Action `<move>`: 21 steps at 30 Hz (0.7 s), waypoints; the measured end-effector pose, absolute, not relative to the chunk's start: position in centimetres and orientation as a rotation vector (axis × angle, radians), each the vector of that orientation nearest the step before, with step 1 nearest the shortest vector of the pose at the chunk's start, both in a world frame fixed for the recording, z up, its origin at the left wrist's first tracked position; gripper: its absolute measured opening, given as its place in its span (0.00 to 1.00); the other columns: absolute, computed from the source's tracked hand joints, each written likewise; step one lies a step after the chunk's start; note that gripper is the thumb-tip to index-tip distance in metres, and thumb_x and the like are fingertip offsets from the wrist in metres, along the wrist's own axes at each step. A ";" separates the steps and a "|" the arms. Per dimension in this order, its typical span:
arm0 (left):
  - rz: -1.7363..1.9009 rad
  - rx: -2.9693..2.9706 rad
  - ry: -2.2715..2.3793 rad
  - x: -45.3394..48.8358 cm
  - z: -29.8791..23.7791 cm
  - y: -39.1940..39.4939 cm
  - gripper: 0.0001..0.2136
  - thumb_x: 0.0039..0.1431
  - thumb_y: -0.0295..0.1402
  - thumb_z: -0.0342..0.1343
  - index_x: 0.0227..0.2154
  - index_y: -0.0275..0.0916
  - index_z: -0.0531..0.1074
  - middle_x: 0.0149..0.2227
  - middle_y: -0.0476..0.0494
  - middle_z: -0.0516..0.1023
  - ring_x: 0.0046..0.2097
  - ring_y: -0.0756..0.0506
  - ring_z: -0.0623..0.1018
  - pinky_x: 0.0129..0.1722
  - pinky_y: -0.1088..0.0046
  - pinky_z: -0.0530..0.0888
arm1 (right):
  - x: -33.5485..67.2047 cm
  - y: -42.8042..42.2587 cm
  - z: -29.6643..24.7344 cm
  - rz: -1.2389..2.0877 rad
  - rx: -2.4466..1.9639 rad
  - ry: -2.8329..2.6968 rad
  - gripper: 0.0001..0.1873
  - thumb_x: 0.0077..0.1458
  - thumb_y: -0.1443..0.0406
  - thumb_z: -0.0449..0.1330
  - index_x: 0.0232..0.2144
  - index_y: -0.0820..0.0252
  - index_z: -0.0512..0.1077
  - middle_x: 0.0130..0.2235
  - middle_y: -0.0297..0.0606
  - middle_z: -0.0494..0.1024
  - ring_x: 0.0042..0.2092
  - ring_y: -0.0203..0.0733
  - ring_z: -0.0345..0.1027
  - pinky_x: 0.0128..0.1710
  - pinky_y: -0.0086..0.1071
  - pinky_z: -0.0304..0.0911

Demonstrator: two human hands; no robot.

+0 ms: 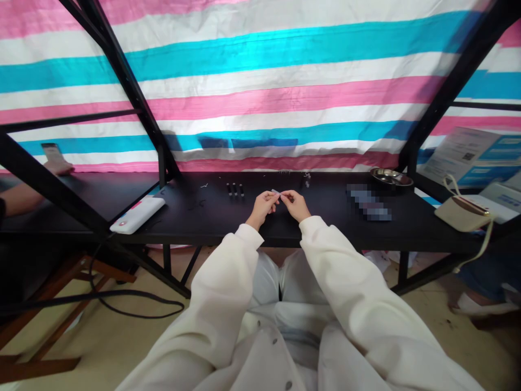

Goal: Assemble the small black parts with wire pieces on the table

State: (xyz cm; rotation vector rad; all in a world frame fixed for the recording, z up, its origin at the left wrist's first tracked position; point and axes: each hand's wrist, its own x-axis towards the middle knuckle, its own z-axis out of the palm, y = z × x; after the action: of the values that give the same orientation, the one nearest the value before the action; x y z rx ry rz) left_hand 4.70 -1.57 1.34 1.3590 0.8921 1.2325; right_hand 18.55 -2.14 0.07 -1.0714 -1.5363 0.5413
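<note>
My left hand (265,206) and my right hand (296,205) meet above the black table (195,220), fingers closed in a pinch. Between their fingertips is a small thin pale piece (275,191), too small to name. To the left of my hands, three short dark sticks with pale ends (235,189) stand or lie side by side in a row. Beyond my right hand are a few tiny whitish bits (307,177) and a small dark piece near the table's back edge.
A white box-like device (138,214) lies at the table's left. Toward the right are a round metal dish (391,177), a blurred-out item (369,203) and a cream bag (463,213). Black metal posts frame both sides; striped sheeting (285,98) hangs behind. At far left, another person's hand (59,165) holds a phone.
</note>
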 end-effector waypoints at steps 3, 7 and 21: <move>1.252 1.335 0.900 4.6 1.4 -1.5 0.14 0.48 0.41 0.59 0.26 0.35 0.64 0.20 0.54 0.68 0.15 0.58 0.64 0.13 0.81 0.53 | 18.5 -2.1 0.1 0.525 -1.084 -1.577 0.14 0.47 0.55 0.57 0.30 0.59 0.72 0.31 0.38 0.72 0.31 0.37 0.64 0.35 0.34 0.63; 1.242 1.356 0.927 4.4 1.3 -1.7 0.16 0.47 0.43 0.60 0.25 0.36 0.63 0.17 0.57 0.65 0.15 0.58 0.63 0.14 0.82 0.53 | 18.5 -2.1 -0.1 0.629 -1.093 -1.615 0.17 0.43 0.51 0.59 0.27 0.59 0.72 0.26 0.34 0.70 0.27 0.35 0.61 0.31 0.32 0.61; 1.150 1.533 1.022 4.9 1.0 -1.9 0.08 0.56 0.36 0.52 0.32 0.36 0.64 0.20 0.55 0.67 0.14 0.58 0.62 0.15 0.81 0.56 | 23.1 2.2 1.3 0.656 -1.468 -1.631 0.09 0.39 0.61 0.63 0.19 0.61 0.69 0.18 0.32 0.70 0.21 0.33 0.61 0.25 0.29 0.60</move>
State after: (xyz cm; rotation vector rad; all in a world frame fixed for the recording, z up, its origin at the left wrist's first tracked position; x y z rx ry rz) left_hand 4.87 -1.92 0.95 1.5330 1.0223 1.1496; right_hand 23.13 2.18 1.32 -1.4680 -1.6314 0.6564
